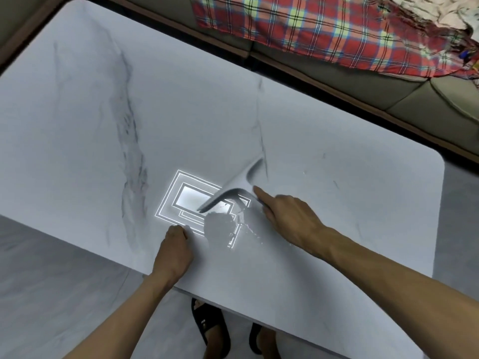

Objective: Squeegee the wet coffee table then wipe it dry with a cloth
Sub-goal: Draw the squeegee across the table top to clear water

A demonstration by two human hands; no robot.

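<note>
A white marble-patterned coffee table (pixel 77 125) fills the view. A grey-white squeegee (pixel 237 186) lies with its blade on the tabletop near the middle. My right hand (pixel 290 216) grips its handle, forefinger stretched along it. A patch of water with scattered droplets (pixel 220 229) sits just below the blade, over the bright reflection of a ceiling light. My left hand (pixel 173 250) rests on the table near its front edge, fingers curled under, holding nothing. No cloth for wiping shows on the table.
A beige sofa (pixel 414 99) runs along the far side with a red plaid fabric (pixel 311 29) draped over it. Grey floor (pixel 39 294) lies to the left, and my feet in black sandals (pixel 210 325) stand at the table's front edge.
</note>
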